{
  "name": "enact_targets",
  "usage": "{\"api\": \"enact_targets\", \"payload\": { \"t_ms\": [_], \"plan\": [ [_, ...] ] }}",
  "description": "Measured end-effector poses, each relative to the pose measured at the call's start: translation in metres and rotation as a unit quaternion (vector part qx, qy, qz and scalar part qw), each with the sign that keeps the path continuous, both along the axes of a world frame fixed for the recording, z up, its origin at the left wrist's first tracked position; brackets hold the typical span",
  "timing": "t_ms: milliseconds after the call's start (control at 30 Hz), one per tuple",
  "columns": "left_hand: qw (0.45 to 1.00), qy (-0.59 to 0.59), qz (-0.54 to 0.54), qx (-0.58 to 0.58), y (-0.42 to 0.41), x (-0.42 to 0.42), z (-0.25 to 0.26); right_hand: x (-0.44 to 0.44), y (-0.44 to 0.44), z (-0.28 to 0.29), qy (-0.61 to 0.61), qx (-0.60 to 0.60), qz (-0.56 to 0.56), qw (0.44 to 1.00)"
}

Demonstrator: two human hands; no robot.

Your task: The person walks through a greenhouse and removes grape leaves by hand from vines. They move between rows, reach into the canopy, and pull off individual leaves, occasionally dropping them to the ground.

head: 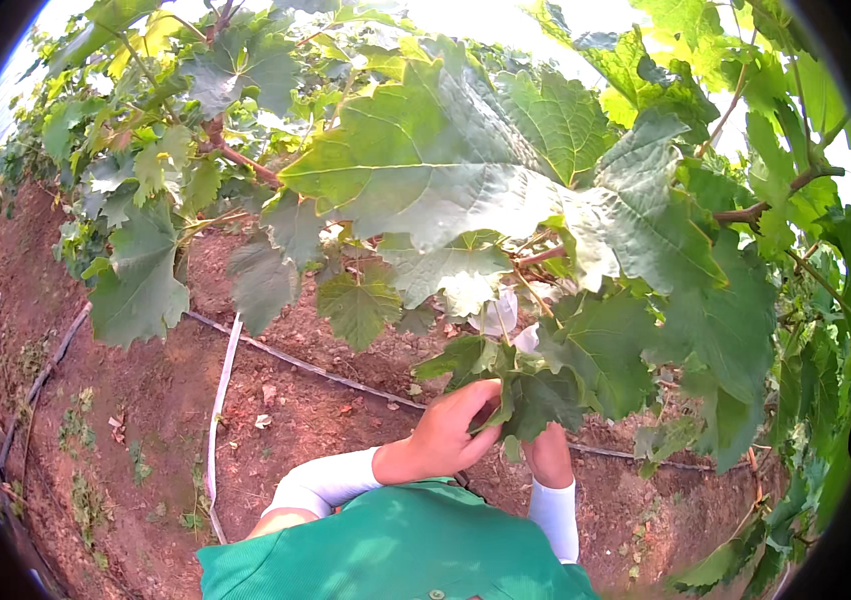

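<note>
Broad grapevine leaves spread in front of me at chest height. My left hand is raised to a low cluster of leaves, its fingers curled at the cluster's left edge; what lies inside them is hidden. Close by on the right, my right hand reaches up beneath a dark green vine leaf, which covers its fingers. Just above both hands, thin green shoots hang down beside a whitish, translucent piece of material. Both forearms wear white sleeves.
Woody vine canes cross at the upper left and at the right. A dark hose-like line runs over the reddish soil. One pale strip stretches down on the left. Dense foliage hangs along the right side.
</note>
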State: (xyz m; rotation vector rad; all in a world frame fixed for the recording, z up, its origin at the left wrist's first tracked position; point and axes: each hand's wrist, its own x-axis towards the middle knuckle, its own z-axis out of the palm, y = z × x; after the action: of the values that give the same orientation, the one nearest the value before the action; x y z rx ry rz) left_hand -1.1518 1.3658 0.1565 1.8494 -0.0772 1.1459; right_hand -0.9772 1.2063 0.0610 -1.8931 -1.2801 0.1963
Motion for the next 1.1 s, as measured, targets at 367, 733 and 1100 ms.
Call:
{"api": "enact_targets", "payload": {
  "t_ms": [367, 733, 1100],
  "plan": [
    [0.984, 0.071, -0.086, 0.139, 0.074, -0.006, -0.065, -0.070, 0.028, -0.045, 0.374, 0.113, -0.109, 0.914],
    [0.991, 0.039, -0.066, 0.106, 0.106, -0.024, -0.056, -0.091, 0.063, 0.027, 0.347, 0.418, -0.120, 0.831],
    [0.984, 0.096, -0.148, 0.017, 0.117, -0.019, -0.063, -0.108, 0.080, 0.097, 0.129, 0.588, -0.130, 0.788]
  ]
}}
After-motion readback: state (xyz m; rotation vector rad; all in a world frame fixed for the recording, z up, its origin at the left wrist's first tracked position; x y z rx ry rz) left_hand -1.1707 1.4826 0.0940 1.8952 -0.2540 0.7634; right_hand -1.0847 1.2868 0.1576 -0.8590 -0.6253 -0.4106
